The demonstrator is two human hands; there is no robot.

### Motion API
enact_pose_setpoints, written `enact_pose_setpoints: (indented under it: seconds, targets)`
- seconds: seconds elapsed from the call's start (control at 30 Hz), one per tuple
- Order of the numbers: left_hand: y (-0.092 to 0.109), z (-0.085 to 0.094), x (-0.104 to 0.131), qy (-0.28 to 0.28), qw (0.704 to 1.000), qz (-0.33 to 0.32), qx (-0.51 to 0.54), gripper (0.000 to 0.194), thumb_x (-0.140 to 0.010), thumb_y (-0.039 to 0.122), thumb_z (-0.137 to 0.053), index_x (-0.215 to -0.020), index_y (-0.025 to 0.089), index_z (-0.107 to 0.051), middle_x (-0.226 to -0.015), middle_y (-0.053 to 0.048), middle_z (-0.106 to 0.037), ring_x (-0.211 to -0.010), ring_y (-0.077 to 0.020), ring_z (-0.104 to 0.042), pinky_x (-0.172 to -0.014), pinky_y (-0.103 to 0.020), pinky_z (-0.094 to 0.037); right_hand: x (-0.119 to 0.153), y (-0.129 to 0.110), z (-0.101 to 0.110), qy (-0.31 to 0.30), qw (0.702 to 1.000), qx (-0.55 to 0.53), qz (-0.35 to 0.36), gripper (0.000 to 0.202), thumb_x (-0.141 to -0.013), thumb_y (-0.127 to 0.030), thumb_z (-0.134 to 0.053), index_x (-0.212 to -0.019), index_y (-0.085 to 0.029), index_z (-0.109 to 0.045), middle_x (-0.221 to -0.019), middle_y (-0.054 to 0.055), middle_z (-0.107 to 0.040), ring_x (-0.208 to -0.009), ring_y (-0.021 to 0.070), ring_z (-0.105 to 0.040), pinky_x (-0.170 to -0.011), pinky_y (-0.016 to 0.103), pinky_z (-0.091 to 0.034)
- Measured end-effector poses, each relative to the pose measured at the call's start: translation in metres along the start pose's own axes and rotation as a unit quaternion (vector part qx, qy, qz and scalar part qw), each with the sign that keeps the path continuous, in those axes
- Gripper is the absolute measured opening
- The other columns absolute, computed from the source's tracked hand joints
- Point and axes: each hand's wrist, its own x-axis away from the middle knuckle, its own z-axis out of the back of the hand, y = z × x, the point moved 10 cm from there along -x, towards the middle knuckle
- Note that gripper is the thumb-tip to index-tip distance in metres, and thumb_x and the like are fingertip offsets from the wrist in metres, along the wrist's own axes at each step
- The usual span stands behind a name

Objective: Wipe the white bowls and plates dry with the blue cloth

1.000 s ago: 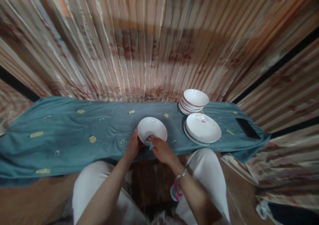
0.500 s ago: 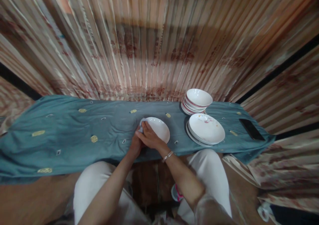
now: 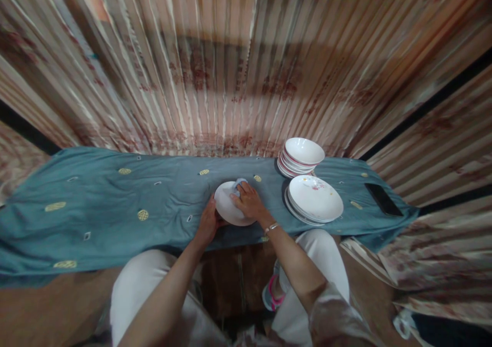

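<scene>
A white plate (image 3: 226, 208) is held over the near edge of the cloth-covered table, tilted a little. My left hand (image 3: 208, 221) grips its left rim, fingers partly hidden beneath. Pressed on the plate's upper right part is a light blue-grey cloth (image 3: 239, 184), bunched under the fingers of my right hand (image 3: 249, 201). A bracelet circles my right wrist. To the right lies a stack of plates (image 3: 315, 198), the top one with a floral print. Behind that stack stands a pile of white bowls (image 3: 304, 151) with red rims.
The table wears a green-blue cloth (image 3: 107, 198) with small yellow motifs. A black phone (image 3: 383, 199) lies at its right end. Pleated curtains (image 3: 230, 80) hang behind and at the sides, with dark bars at left and right. My knees are under the near edge.
My right hand has moved with the cloth from the plate's left rim to its upper right part. The hands have separated, and the plate has shifted slightly left. The view has shifted slightly.
</scene>
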Motion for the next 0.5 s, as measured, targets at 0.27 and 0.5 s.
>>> enact_pose_setpoints:
  seconds: [0.27,0.5]
  targets:
    - [0.006,-0.004,0.004,-0.007,1.0,-0.013,-0.017,0.063,-0.091,0.055,-0.059,-0.147,0.028,-0.051,-0.133,-0.011,-0.066,-0.099,-0.0282,-0.07,-0.076,-0.044,-0.063,0.034,0.028,0.015,0.018,1.0,0.009,0.007,0.038,-0.104,-0.036,-0.046,-0.127,-0.014,-0.065,-0.137,0.017,-0.06,-0.131,0.028,-0.053,-0.114,0.052,-0.042]
    - [0.011,-0.009,0.008,-0.005,1.0,-0.015,-0.026,0.065,-0.091,0.055,-0.058,-0.149,0.026,-0.05,-0.136,-0.012,-0.064,-0.1,-0.0266,-0.069,-0.069,-0.036,-0.063,0.075,0.029,0.017,-0.017,0.999,0.014,-0.024,0.039,-0.104,-0.038,-0.047,-0.128,-0.013,-0.066,-0.142,0.017,-0.059,-0.142,0.0285,-0.046,-0.12,0.049,-0.035]
